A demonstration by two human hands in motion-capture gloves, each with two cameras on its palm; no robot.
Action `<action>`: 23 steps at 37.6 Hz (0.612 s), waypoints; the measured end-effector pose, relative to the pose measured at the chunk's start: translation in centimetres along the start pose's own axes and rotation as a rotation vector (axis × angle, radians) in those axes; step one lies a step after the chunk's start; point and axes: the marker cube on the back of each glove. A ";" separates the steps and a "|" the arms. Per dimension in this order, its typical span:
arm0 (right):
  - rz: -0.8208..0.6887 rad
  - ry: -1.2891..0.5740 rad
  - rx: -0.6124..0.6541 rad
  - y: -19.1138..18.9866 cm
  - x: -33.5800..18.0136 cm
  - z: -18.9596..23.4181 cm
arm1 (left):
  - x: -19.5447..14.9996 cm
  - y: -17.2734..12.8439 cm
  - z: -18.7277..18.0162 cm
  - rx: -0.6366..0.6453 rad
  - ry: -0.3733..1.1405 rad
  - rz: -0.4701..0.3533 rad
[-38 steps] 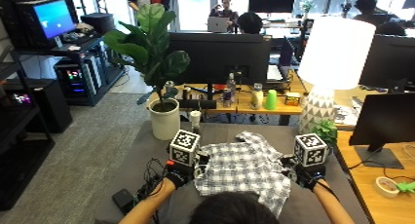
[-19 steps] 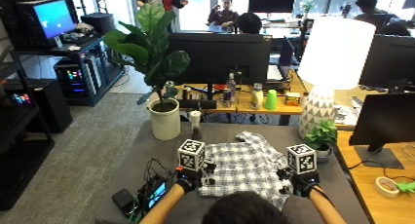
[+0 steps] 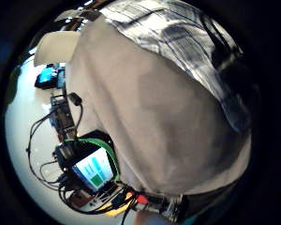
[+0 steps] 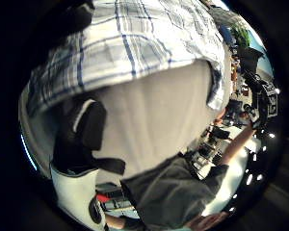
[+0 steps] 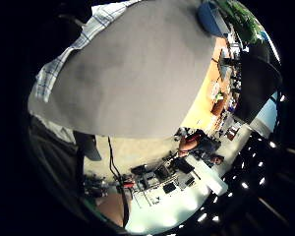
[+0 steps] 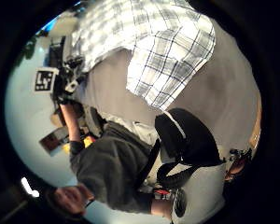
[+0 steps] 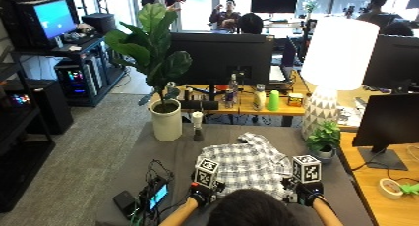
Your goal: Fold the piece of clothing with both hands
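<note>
A black-and-white plaid shirt (image 7: pixel 245 162) lies spread on the grey table (image 7: pixel 164 152), just beyond my head. My left hand (image 7: pixel 199 192) is at the shirt's near left corner and my right hand (image 7: pixel 306 192) at its near right corner. In the left thumb side view the shirt (image 4: pixel 135 43) fills the area by the fingers, and the thumb (image 4: pixel 84 130) stands apart from the cloth. The right thumb side view shows the shirt (image 6: pixel 163 60) flat on the table, with the thumb (image 6: pixel 186 137) clear of its corner. Neither hand pinches cloth.
A small device with a lit screen and cables (image 7: pixel 154 196) sits on the table to the left. A white plant pot (image 7: pixel 166 120) and a small bottle (image 7: pixel 197 127) stand at the far edge. A little potted plant (image 7: pixel 324 142) and a lamp (image 7: pixel 330 88) stand at the right.
Both hands have drawn back toward me, from the shirt's sides to its near corners. The shirt lies about where it was.
</note>
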 end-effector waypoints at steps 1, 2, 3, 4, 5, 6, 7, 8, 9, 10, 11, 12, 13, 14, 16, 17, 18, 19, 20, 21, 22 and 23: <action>0.002 -0.006 0.000 -0.2 0.2 0.3 | -0.4 -1.0 0.6 0.041 -0.039 -0.018; 0.003 -0.011 -0.001 -0.4 0.4 0.5 | -0.7 -2.1 1.0 0.087 -0.078 -0.033; 0.004 -0.016 -0.004 -0.6 0.5 0.8 | -1.1 -3.0 1.3 0.132 -0.110 -0.044; 0.005 -0.021 -0.007 -0.8 0.7 1.0 | -1.4 -3.8 1.4 0.172 -0.133 -0.048; 0.005 -0.024 -0.011 -0.9 0.8 1.2 | -1.6 -4.4 1.3 0.205 -0.146 -0.048; 0.005 -0.026 -0.014 -1.0 0.8 1.3 | -1.7 -4.9 1.2 0.228 -0.150 -0.046; 0.004 -0.026 -0.018 -1.0 0.8 1.4 | -1.8 -5.1 1.0 0.241 -0.146 -0.044; 0.002 -0.026 -0.022 -1.0 0.8 1.4 | -1.9 -5.0 0.6 0.247 -0.136 -0.041; 0.001 -0.025 -0.026 -1.0 0.7 1.4 | -1.9 -4.8 0.0 0.250 -0.123 -0.039; -0.001 -0.023 -0.029 -0.9 0.6 1.5 | -1.9 -4.7 -0.6 0.253 -0.108 -0.039; -0.002 -0.019 -0.032 -1.0 0.6 1.5 | -2.0 -4.6 -1.2 0.257 -0.094 -0.039; -0.002 -0.014 -0.036 -1.2 0.7 1.6 | -2.0 -4.7 -1.7 0.263 -0.082 -0.039; 0.000 -0.009 -0.041 -1.4 0.8 1.8 | -2.1 -4.9 -2.1 0.270 -0.074 -0.040; 0.002 -0.005 -0.047 -1.8 1.0 2.1 | -2.2 -5.1 -2.6 0.277 -0.068 -0.042; 0.008 0.004 -0.059 -2.5 1.4 2.6 | -2.4 -5.3 -3.6 0.293 -0.059 -0.048; 0.008 0.008 -0.065 -2.8 1.5 2.9 | -2.5 -5.4 -4.2 0.301 -0.054 -0.052; 0.006 0.012 -0.071 -3.1 1.5 3.2 | -2.6 -5.6 -4.8 0.310 -0.049 -0.056; 0.001 0.015 -0.077 -3.3 1.5 3.5 | -2.7 -5.9 -5.3 0.318 -0.044 -0.060; -0.005 0.017 -0.082 -3.5 1.4 3.8 | -2.8 -6.2 -5.8 0.325 -0.041 -0.063; -0.010 0.019 -0.085 -3.8 1.3 4.1 | -2.9 -6.4 -6.2 0.329 -0.040 -0.065; -0.013 0.021 -0.085 -4.1 1.3 4.5 | -3.0 -6.5 -6.5 0.331 -0.040 -0.065; -0.013 0.022 -0.079 -4.6 1.2 4.8 | -3.0 -6.5 -6.8 0.333 -0.040 -0.065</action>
